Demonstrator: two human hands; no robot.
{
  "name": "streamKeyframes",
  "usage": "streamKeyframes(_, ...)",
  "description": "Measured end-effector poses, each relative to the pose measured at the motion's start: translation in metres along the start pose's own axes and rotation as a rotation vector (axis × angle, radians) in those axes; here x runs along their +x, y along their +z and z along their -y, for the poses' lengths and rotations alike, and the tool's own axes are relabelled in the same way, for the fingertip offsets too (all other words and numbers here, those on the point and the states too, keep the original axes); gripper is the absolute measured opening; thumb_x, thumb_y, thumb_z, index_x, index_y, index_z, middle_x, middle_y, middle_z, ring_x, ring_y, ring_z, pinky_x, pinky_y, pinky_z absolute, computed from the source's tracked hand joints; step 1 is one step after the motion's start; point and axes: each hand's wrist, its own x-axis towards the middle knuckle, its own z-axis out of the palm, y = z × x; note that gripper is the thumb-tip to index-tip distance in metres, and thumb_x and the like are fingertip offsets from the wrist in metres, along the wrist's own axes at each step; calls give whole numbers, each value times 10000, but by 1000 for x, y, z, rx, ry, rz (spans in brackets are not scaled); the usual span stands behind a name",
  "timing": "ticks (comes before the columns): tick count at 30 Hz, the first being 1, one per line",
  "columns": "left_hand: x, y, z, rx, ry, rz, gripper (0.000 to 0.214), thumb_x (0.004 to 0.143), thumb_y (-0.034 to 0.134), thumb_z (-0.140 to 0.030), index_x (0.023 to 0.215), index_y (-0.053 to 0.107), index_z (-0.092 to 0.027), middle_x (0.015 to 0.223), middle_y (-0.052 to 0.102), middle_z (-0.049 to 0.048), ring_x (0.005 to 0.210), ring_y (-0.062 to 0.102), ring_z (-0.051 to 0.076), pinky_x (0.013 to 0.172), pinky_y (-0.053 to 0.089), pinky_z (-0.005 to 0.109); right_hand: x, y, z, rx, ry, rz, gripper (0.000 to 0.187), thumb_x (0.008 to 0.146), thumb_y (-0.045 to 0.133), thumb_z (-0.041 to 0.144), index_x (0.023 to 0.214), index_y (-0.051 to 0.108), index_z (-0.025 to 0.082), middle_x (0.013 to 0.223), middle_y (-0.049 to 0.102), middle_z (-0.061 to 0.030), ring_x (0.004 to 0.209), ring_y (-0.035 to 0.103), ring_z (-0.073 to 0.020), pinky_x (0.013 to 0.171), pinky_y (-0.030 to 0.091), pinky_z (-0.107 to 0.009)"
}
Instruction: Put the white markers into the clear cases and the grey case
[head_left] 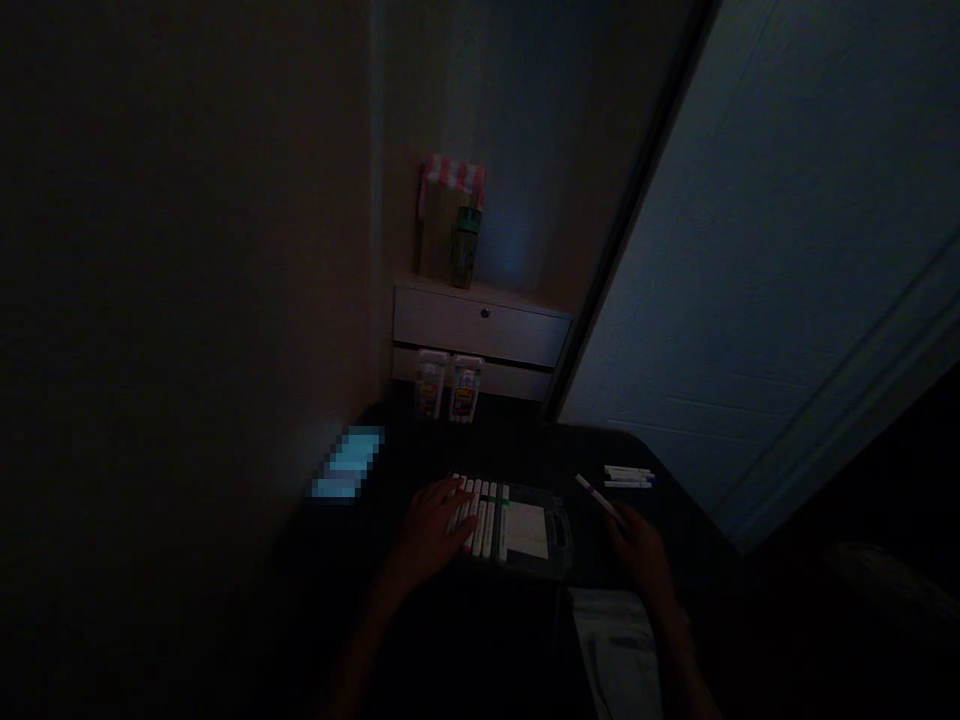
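A clear plastic case [556, 535] lies open on the dark table, with several white markers [489, 520] side by side in its left part. Over the leftmost of these rests my left hand [429, 533], thumb and fingers apart, touching them. My right hand [639, 552] is closed around one end of a white marker with a purple band [598, 497], to the right of the case. The marker points up and to the left. A white card [527, 530] shows inside the case.
Several loose markers [628, 477] lie at the right of the table. Two upright packs [466, 388] stand at the back before a drawer unit [480, 318]. A blurred bright rectangle [349, 463] is at the left. Pale cloth-like material [619, 640] hangs at the front.
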Motion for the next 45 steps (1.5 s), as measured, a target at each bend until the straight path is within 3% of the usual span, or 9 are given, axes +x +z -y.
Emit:
streamKeyframes(29, 1, -2, -2, -2, 9, 22, 347, 970, 629, -336, 1295, 715, -249, 1488, 619, 102, 1398, 541, 307, 1175, 421, 539, -1, -2, 6, -19, 0, -6, 504, 875, 467, 506, 1080, 758, 148, 1088, 793, -183, 956, 759, -328, 857, 577, -433)
streamKeyframes(45, 0, 5, 5, -3, 26, -31, 339, 969, 626, -373, 1284, 718, -288, 1468, 638, 73, 1376, 565, 292, 1166, 447, 511, -1, -2, 3, -28, -7, 22, 489, 884, 482, 493, 1115, 762, 165, 1105, 793, -163, 985, 759, -310, 877, 589, -415)
